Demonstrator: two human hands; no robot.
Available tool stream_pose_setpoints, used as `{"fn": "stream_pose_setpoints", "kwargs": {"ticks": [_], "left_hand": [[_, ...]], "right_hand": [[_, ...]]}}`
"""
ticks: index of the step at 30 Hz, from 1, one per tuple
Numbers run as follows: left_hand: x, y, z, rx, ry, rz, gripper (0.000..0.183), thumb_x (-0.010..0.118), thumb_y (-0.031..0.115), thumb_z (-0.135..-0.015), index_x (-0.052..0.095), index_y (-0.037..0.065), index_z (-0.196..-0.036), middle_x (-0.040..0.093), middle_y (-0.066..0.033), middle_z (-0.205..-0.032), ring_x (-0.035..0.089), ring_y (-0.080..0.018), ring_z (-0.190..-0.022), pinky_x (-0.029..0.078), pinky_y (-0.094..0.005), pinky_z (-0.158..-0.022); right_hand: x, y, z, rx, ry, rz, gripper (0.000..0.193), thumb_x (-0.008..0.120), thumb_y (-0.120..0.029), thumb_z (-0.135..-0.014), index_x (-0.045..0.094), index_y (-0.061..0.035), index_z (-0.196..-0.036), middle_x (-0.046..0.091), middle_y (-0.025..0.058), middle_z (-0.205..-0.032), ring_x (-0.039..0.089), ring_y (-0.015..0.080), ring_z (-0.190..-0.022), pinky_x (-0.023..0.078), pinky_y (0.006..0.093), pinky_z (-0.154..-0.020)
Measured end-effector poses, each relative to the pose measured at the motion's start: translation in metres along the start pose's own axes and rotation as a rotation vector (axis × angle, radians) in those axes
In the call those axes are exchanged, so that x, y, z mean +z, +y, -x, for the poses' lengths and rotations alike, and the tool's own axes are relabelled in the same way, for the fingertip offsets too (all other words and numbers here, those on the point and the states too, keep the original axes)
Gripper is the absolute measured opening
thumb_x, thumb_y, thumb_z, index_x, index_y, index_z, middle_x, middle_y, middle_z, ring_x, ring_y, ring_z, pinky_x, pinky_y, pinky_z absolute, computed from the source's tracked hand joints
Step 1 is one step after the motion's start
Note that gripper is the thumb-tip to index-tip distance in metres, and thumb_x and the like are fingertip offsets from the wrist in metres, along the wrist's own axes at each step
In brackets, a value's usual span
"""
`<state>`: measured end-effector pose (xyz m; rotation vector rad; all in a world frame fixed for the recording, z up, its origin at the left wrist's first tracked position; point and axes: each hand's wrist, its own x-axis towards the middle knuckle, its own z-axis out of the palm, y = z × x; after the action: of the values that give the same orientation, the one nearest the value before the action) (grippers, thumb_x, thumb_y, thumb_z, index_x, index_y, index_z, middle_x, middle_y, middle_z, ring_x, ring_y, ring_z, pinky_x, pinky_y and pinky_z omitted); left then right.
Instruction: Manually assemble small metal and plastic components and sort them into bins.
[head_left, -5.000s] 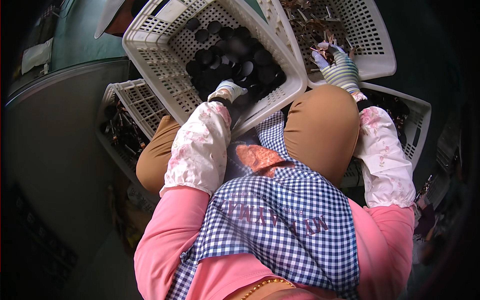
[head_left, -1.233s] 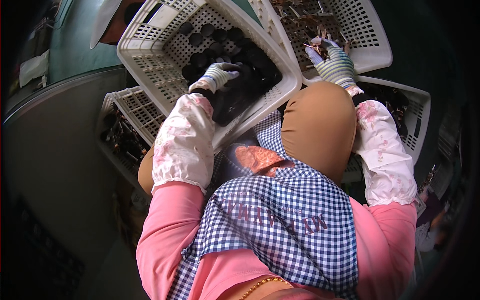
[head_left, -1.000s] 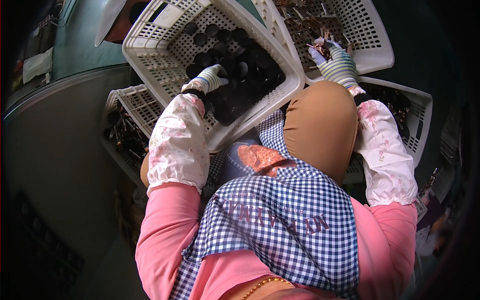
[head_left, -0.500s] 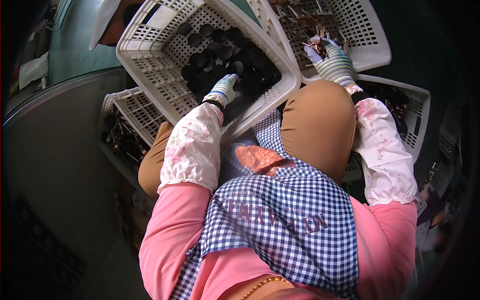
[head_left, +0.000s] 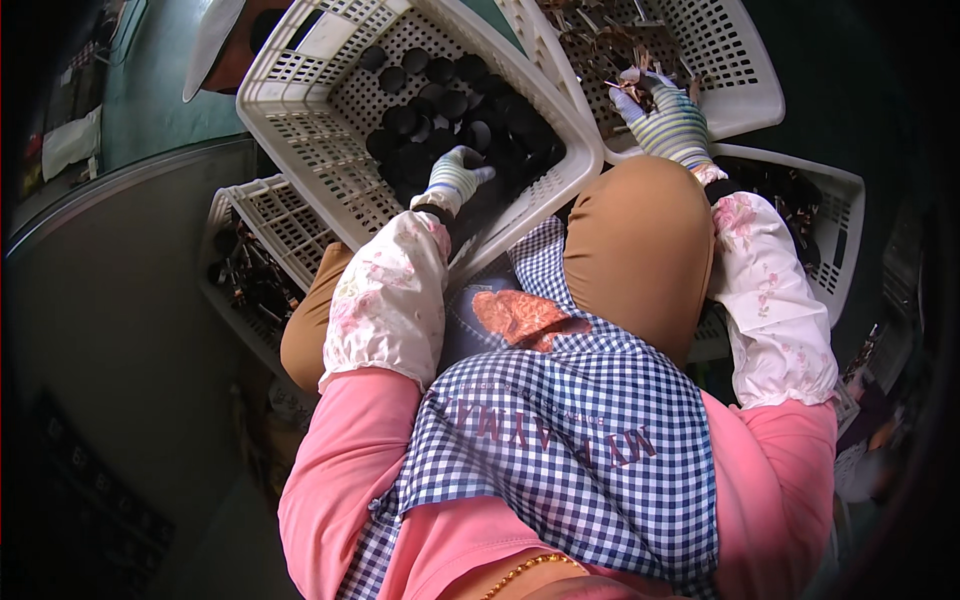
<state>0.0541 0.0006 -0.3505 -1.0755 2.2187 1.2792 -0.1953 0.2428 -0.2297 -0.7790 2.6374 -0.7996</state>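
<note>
My left hand (head_left: 456, 180), in a striped knit glove, is inside a white perforated plastic basket (head_left: 300, 133). Its thumb stands apart from the fingers, with nothing visible between them. Round black discs (head_left: 402, 120), shaped like shallow caps, lie heaped under and beyond that hand. At the upper right, my right hand (head_left: 672, 125), gloved the same way, reaches into a second white basket (head_left: 752, 108). Its thumb and fingers curl round a few thin copper-coloured metal pieces (head_left: 630, 78); the fingertips are partly hidden among them.
A lower white basket (head_left: 283, 210) with dark, thin parts stands at the left, partly under the disc basket. Another basket (head_left: 850, 215) with dark parts sits beneath my right forearm. My raised knee (head_left: 640, 240) rises between my arms. A metal-edged grey surface (head_left: 130, 180) lies left.
My left hand has drawn back slightly toward me, and its thumb now shows apart from the fingers. My right hand stays at the copper-coloured pieces, nearly unmoved.
</note>
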Motion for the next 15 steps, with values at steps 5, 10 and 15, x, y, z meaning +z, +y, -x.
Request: {"fn": "stream_pose_setpoints", "kwargs": {"ticks": [5, 10, 15], "left_hand": [[0.011, 0.034, -0.014, -0.155, 0.092, -0.011, 0.056, 0.087, 0.034, -0.072, 0.065, 0.004, -0.114, 0.070, -0.0150, -0.106, 0.067, -0.0267, -0.100, 0.051, -0.0350, -0.090], [0.024, 0.055, -0.021, -0.393, 0.088, -0.207, 0.084, 0.086, 0.038, -0.071, 0.047, 0.000, -0.135, 0.064, -0.0206, -0.125, 0.059, -0.0354, -0.119, 0.048, -0.0392, -0.101], [0.030, 0.059, -0.032, -0.400, 0.041, -0.205, 0.088, 0.086, 0.039, -0.071, 0.045, 0.000, -0.138, 0.060, -0.0215, -0.130, 0.057, -0.0349, -0.123, 0.048, -0.0388, -0.102]], "right_hand": [[-0.002, -0.001, 0.000, -0.004, -0.004, 0.047, 0.042, 0.073, -0.040, -0.086, 0.068, -0.0113, -0.117, 0.069, 0.0117, -0.113, 0.069, 0.0256, -0.097, 0.054, 0.0355, -0.086], [-0.003, -0.005, 0.001, -0.008, -0.007, 0.010, 0.038, 0.075, -0.034, -0.085, 0.069, -0.0110, -0.114, 0.070, 0.0106, -0.112, 0.071, 0.0249, -0.093, 0.055, 0.0339, -0.086], [-0.004, -0.005, 0.000, -0.014, -0.005, -0.044, 0.037, 0.075, -0.035, -0.085, 0.069, -0.0112, -0.113, 0.070, 0.0104, -0.111, 0.070, 0.0252, -0.094, 0.055, 0.0340, -0.086]]}}
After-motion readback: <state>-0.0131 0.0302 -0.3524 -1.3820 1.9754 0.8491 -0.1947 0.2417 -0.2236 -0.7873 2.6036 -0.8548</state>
